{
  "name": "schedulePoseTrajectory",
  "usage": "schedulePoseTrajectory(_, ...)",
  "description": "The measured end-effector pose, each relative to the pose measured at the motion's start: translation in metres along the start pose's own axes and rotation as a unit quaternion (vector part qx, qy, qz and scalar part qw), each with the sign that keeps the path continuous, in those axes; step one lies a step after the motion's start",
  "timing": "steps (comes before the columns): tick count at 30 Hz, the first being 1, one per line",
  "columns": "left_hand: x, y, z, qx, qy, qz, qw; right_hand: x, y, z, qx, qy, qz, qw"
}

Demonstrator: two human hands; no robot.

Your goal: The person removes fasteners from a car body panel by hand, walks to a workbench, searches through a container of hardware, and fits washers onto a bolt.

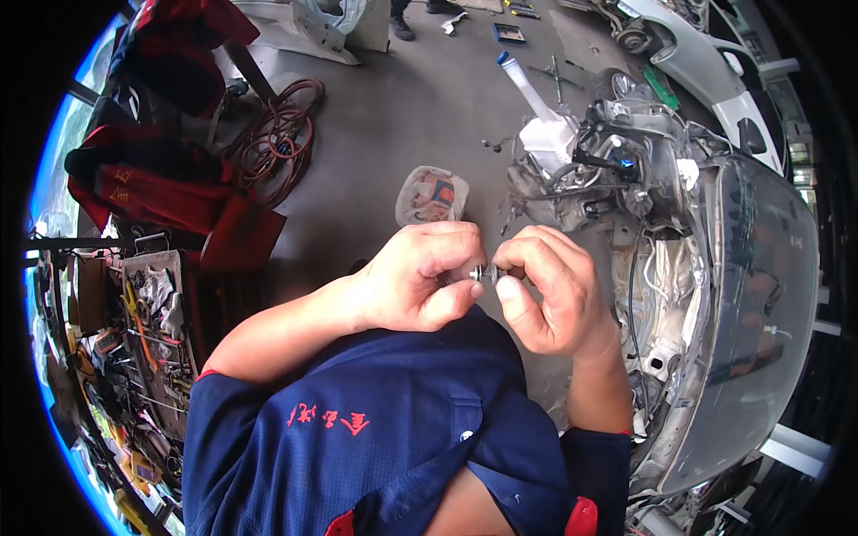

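Note:
In front of my chest, both hands meet at a small metal piece (485, 274) that looks like a bolt with washers or a nut. My left hand (427, 275) pinches its left end between thumb and curled fingers. The right end is between the thumb and forefinger of my right hand (550, 290). Fingers cover part of the piece, so its exact shape cannot be told. Just beyond my hands a clear plastic bag (432, 196) with small items inside lies on the grey floor.
At right stands a stripped car front with a windshield (760, 330) and a white reservoir (547, 141). Coiled red hose (304, 134) lies at upper left. A tool cart (161, 330) stands left, near red and dark cloth (170, 196). Another person's shoe (401, 29) shows at the top.

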State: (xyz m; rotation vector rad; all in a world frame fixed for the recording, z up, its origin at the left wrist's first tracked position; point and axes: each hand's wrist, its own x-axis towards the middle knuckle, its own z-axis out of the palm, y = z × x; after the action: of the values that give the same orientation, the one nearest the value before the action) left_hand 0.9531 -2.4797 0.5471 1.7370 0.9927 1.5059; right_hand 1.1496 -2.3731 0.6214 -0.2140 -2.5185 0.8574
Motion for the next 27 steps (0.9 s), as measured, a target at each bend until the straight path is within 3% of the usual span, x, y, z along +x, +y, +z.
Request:
schedulePoseTrajectory(6,-0.003,-0.004,0.010,-0.035,-0.006,-0.068,0.997,-0.005,0.011,-0.009,-0.010,-0.018,-0.035,0.999)
schedulePoseTrajectory(15,0.005,0.004,0.014,-0.013,-0.013,-0.062,0.998,-0.015,0.028,0.003,0.080,0.023,-0.012,0.996)
schedulePoseTrajectory(21,0.017,-0.004,0.012,0.049,-0.002,0.033,0.998,-0.024,0.031,0.003,0.155,0.023,0.063,0.986)
schedulePoseTrajectory(23,0.021,-0.002,0.004,0.014,-0.044,-0.064,0.997,-0.031,0.031,0.004,0.188,0.019,0.131,0.973)
schedulePoseTrajectory(26,0.030,-0.008,-0.017,-0.107,-0.141,-0.231,0.957,-0.030,0.034,0.013,0.203,0.080,0.126,0.968)
schedulePoseTrajectory(27,0.030,-0.013,-0.021,-0.089,-0.155,-0.197,0.964,-0.032,0.037,0.022,0.240,0.125,0.109,0.957)
